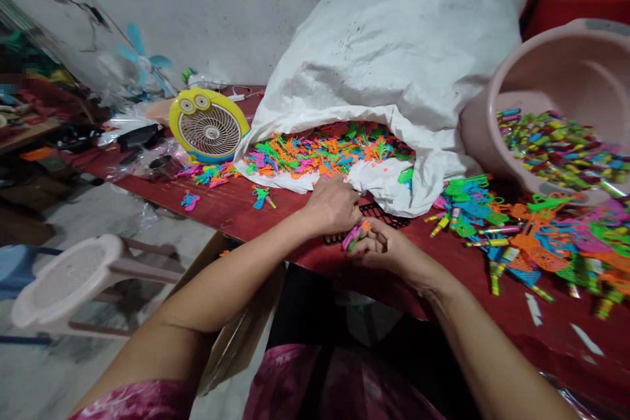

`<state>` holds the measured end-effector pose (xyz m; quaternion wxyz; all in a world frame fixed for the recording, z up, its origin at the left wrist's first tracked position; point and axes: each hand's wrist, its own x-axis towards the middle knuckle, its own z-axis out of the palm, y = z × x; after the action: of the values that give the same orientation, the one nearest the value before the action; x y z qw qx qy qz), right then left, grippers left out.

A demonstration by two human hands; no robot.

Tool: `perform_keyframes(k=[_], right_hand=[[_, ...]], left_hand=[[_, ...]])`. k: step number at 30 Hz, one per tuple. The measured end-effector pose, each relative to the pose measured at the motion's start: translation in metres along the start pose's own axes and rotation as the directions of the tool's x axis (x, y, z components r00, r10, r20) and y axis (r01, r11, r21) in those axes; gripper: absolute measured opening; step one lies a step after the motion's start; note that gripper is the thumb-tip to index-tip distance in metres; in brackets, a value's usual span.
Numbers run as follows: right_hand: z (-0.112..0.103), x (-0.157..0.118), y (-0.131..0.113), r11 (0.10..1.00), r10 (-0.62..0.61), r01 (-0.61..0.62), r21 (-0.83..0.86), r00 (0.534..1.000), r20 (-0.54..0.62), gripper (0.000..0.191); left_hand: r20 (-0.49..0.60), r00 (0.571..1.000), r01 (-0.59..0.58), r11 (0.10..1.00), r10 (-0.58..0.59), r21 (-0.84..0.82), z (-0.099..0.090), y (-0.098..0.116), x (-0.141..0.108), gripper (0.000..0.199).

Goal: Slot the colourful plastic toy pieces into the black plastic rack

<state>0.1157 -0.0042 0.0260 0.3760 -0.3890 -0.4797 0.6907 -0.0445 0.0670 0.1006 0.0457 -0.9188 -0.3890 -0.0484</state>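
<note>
Red-painted workbench (231, 210) carries a white woven sack (388, 59) spilling bright plastic pieces (319, 151). Our right hand (381, 249) pinches a small pink-and-orange bunch (354, 235), light and stiff, best held by its edges; our left hand (332, 207) lies at the sack's mouth, grip unclear.

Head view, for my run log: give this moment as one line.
left hand: at white sack edge | right hand: holding colored plastic pieces | nearby: black plastic mesh
</note>
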Motion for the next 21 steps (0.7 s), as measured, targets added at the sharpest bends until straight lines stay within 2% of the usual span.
perform_keyframes(k=[3,5,6,7,8,10,11,12,13,14,15,17,19,21], right_hand=[[-0.004,0.004,0.009,0.996,-0.054,0.054,-0.067,0.999,0.006,0.055],[-0.004,0.007,0.016,0.961,-0.148,0.129,-0.243,0.987,-0.060,0.036],[-0.003,0.009,0.019,0.912,-0.218,0.173,-0.373,0.972,-0.084,0.025],[-0.002,0.010,0.022,0.827,-0.299,0.211,-0.521,0.950,-0.090,0.015],[-0.002,0.011,0.023,0.706,-0.380,0.235,-0.668,0.922,-0.078,0.008],[-0.001,0.009,0.021,0.403,-0.498,0.213,-0.890,0.867,-0.018,0.008],[-0.002,0.008,0.019,0.267,-0.529,0.185,-0.946,0.848,0.016,0.011],[-0.003,0.006,0.016,0.166,-0.548,0.164,-0.972,0.835,0.047,0.012],[-0.006,0.003,0.014,0.109,-0.558,0.162,-0.981,0.827,0.074,0.014],[-0.009,-0.001,0.012,0.100,-0.564,0.181,-0.978,0.820,0.094,0.015],[-0.013,-0.004,0.011,0.131,-0.572,0.213,-0.968,0.814,0.101,0.016],[-0.020,-0.012,0.011,0.298,-0.609,0.256,-0.920,0.792,0.022,0.016],[-0.025,-0.017,0.015,0.563,-0.617,0.244,-0.790,0.760,-0.205,0.018],[-0.023,-0.018,0.021,0.806,-0.507,0.223,-0.549,0.739,-0.444,0.025]], left_hand=[[0.010,1.000,0.005,1.000,-0.005,-0.006,0.000,0.000,0.000,0.030],[0.010,1.000,0.005,1.000,-0.005,-0.002,0.000,0.000,0.001,0.030],[0.010,1.000,0.004,1.000,-0.004,0.000,0.000,0.000,0.001,0.030],[0.010,1.000,0.002,1.000,-0.002,0.001,0.000,0.000,0.001,0.030],[0.010,1.000,0.002,1.000,-0.002,0.000,0.000,0.000,0.001,0.030],[0.007,1.000,-0.001,1.000,0.001,-0.005,0.000,0.000,0.001,0.030],[0.004,1.000,-0.002,1.000,0.002,-0.008,0.000,0.000,0.000,0.030],[-0.002,1.000,-0.002,1.000,0.002,-0.011,0.000,0.000,0.000,0.030],[-0.011,1.000,-0.001,1.000,0.001,-0.013,0.000,-0.001,0.000,0.030],[-0.019,1.000,-0.003,1.000,0.003,-0.016,0.000,-0.001,-0.001,0.030],[-0.025,1.000,-0.006,1.000,0.006,-0.018,0.001,-0.001,-0.001,0.031],[-0.029,0.999,-0.014,1.000,0.014,-0.022,0.001,-0.002,-0.001,0.032],[-0.025,1.000,-0.019,1.000,0.019,-0.023,0.001,-0.002,-0.001,0.032],[-0.027,0.999,-0.021,1.000,0.020,-0.023,0.000,-0.002,-0.001,0.033]])
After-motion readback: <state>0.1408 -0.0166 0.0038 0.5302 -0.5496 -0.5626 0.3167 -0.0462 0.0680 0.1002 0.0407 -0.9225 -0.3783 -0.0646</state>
